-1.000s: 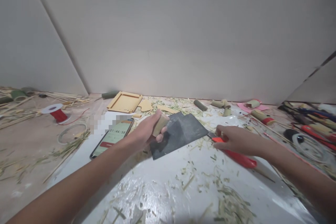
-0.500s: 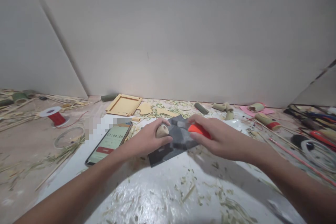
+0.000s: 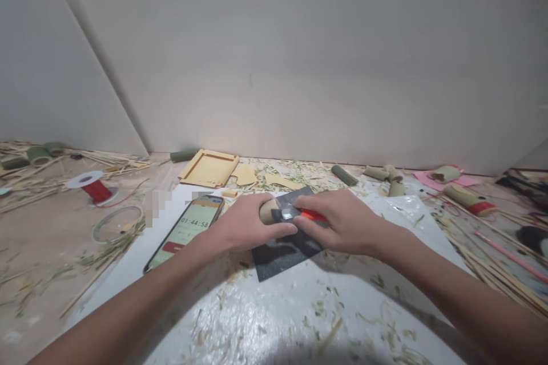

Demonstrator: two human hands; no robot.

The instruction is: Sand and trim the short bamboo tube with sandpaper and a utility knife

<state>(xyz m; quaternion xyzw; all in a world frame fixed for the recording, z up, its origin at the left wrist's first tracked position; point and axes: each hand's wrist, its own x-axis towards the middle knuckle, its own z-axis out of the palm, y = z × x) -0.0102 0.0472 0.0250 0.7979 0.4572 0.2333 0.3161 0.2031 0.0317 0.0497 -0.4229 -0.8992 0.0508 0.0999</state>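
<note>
My left hand (image 3: 246, 222) is closed round a short piece of bamboo (image 3: 268, 212), thumb and fingers on its sides. In my right hand (image 3: 351, 219) is an orange utility knife (image 3: 314, 215), gripped near its front. The knife's blade end (image 3: 289, 214) meets the end of the bamboo piece; the exact contact is hard to make out. Beneath both hands lies a dark grey sheet (image 3: 278, 259) resembling sandpaper, partly covered by them. It rests on a white sheet (image 3: 240, 308) strewn with shavings.
Left of my hands lies a phone (image 3: 186, 228) showing a timer. A shallow yellow frame (image 3: 209, 168) sits by the wall. Farther left stands a red thread spool (image 3: 96, 188). Bamboo pieces (image 3: 345, 175), a pink paper (image 3: 468, 181) and thin sticks (image 3: 492, 268) lie right.
My right hand has moved left, bringing the knife from apart to the bamboo piece's end. My left hand keeps its hold. The whole view has shifted slightly.
</note>
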